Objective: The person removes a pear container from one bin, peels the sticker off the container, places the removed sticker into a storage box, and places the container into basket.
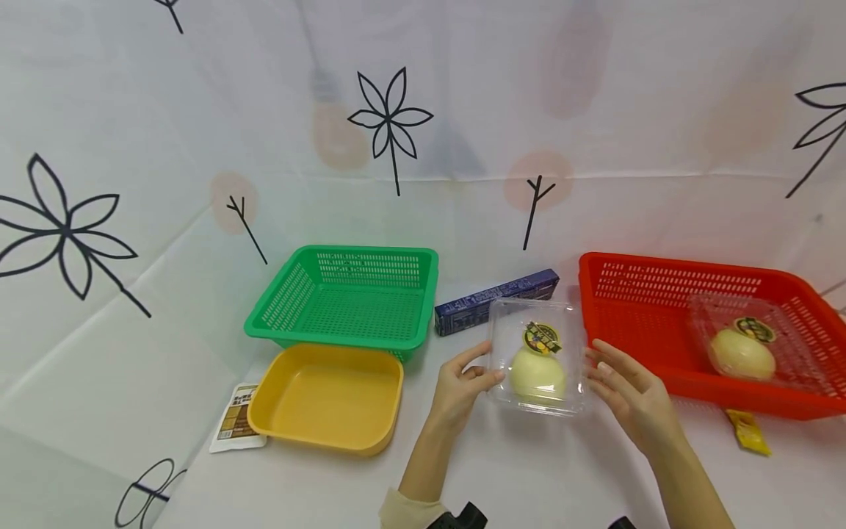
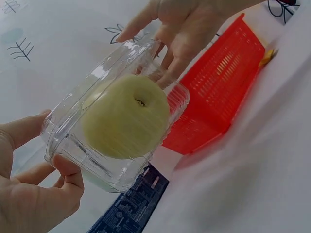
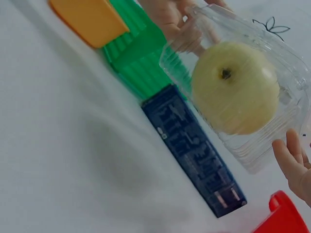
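A clear plastic fruit box (image 1: 571,397) is held up over the table in the head view. Inside it sits a round pale yellow-green fruit (image 2: 121,121), and a round dark sticker (image 1: 542,338) is on the lid. My left hand (image 1: 459,389) pinches the box's left edge between thumb and fingers. On the opposite side is my right hand (image 1: 628,397), its fingers fairly straight against the box's right edge. From the right wrist view, the right fingertips (image 3: 286,153) show right at the box's edge.
Behind the box lies a long dark blue carton (image 1: 463,312). At left are a green basket (image 1: 423,301) and a yellow tray (image 1: 390,411) beside a white-brown packet (image 1: 231,419). The red basket (image 1: 634,294) at right holds another boxed fruit (image 1: 740,356); a small yellow packet (image 1: 748,431) lies before it.
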### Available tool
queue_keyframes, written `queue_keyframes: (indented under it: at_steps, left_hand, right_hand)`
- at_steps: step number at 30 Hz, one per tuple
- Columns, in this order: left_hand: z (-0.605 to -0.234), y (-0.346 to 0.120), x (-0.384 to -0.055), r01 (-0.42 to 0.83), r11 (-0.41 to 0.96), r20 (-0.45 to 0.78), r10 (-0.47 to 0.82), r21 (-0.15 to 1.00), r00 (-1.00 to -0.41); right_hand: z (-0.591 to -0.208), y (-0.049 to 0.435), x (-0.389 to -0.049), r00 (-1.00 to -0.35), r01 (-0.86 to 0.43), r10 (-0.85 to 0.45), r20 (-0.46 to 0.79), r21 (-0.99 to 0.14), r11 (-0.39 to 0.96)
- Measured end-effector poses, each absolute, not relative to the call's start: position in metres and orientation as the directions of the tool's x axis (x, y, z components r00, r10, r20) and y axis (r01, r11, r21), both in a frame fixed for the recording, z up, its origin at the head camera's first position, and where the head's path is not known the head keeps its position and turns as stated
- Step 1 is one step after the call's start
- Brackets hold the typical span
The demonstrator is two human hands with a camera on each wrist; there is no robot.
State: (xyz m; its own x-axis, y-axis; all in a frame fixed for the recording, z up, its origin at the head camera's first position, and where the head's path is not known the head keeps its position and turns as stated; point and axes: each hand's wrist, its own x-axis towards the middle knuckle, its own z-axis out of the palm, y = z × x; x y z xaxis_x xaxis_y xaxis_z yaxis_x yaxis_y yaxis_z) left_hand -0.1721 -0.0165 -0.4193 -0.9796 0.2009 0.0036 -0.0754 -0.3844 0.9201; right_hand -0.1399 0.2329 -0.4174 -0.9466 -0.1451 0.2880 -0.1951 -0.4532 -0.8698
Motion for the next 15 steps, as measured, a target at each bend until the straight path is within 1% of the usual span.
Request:
queue_keyframes:
  at_steps: [15]
  left_hand:
    - [-0.451, -0.036, -0.153, -0.073, -0.298, -0.034, 0.134, 0.952, -0.990]
  right_hand:
    - [-0.450, 0.209, -0.128, -0.947, -0.229, -0.125, 0.297, -0.892, -0.389]
